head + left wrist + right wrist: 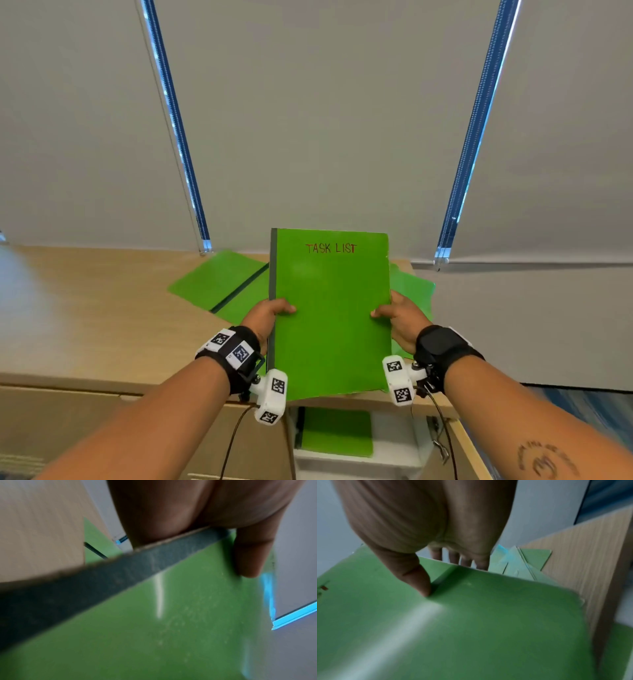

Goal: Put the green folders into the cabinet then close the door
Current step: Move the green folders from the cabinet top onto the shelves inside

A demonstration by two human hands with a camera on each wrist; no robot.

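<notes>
Two hands hold one green folder point(332, 308) upright above the cabinet top point(102, 308); red letters near its upper edge read TASK LIST, and a grey spine runs down its left side. Left hand point(265, 317) grips the spine edge, thumb on the front cover and fingers hidden behind; right hand point(400, 318) grips the opposite edge, thumb point(418, 577) pressed on the cover and fingers point(453, 557) curled behind it. More green folders point(219, 284) lie flat on the wooden top behind the held one, some showing past its right edge; another green folder point(337, 431) lies on a white shelf point(394, 442) inside the open cabinet below; the door point(469, 448) stands open at the right; grey blinds point(325, 120) hang behind.
</notes>
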